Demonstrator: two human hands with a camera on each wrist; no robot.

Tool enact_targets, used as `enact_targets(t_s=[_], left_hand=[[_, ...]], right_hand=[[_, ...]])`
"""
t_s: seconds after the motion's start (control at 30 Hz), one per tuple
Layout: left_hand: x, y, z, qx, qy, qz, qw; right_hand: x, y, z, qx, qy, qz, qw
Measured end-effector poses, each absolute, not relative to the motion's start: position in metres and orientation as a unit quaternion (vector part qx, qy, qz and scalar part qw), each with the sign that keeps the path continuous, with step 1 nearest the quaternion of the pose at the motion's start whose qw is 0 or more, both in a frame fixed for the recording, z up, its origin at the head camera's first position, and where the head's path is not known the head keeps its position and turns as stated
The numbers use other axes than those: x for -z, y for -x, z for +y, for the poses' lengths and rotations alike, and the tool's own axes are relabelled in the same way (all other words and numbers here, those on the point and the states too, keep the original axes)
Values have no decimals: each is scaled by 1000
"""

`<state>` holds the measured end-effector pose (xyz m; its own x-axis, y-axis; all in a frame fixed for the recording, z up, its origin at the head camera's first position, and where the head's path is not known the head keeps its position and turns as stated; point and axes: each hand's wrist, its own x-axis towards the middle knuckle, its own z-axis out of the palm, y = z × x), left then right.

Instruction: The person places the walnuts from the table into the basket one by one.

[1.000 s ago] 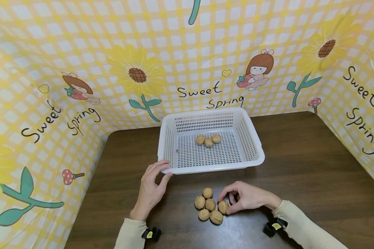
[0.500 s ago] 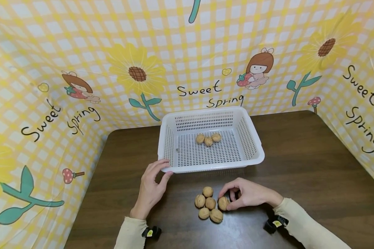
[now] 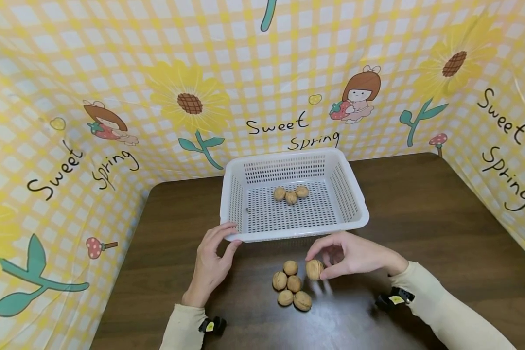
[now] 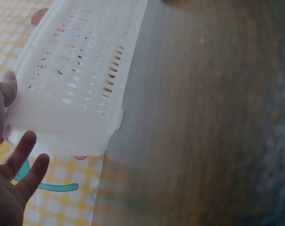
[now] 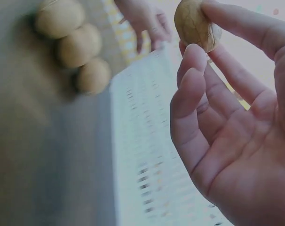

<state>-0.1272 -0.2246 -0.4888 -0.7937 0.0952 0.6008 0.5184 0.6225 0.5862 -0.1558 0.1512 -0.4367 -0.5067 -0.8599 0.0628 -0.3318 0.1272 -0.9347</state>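
the right hand [image 3: 354, 253] has moved nearer to the white, rectangular, slotted plastic basket [image 3: 297, 235], taking with it a round, tan, ridged-shelled walnut [image 3: 313, 270], which now appears raised off the dark brown wood-grain table [image 3: 175, 204]. the left hand [image 3: 213, 260] stays at the basket's near left corner. for the work in hand, i judge that this walnut is now loose from its group: it hangs in front of the basket, outside the rim, while five tan walnuts [image 3: 293, 283] lie bunched on the table on the basket's near side and three tan walnuts [image 3: 290, 198] sit together on the basket floor.

the right hand pinches its walnut between thumb and fingertip. the left hand holds the basket's corner, thumb and fingers on the rim.

only the head view shows the walnuts inside the basket. the right wrist view brings out the pinch, with the remaining fingers bent and off the shell, and shows blurred walnuts lying beyond the basket's edge. the left wrist view shows the basket's slotted wall close up and two fingers spread free beside its corner; the held walnut does not appear there.
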Motion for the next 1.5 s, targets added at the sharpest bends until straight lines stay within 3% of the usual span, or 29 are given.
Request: enact_targets(t_s=[0.63,0.9,1.2,1.5], left_hand=[[489,130,-229,393,178,-861,269],[488,130,-230,391,176,-863,267],[489,129,-228,391,177,-863,267],[488,127,-225,391,175,-864,264]], right_hand=[[351,211,136,471,432,725,257],[330,245,125,483,410,739,229],[331,288,112,511,296,781,203],[365,318,104,536,177,802,196]])
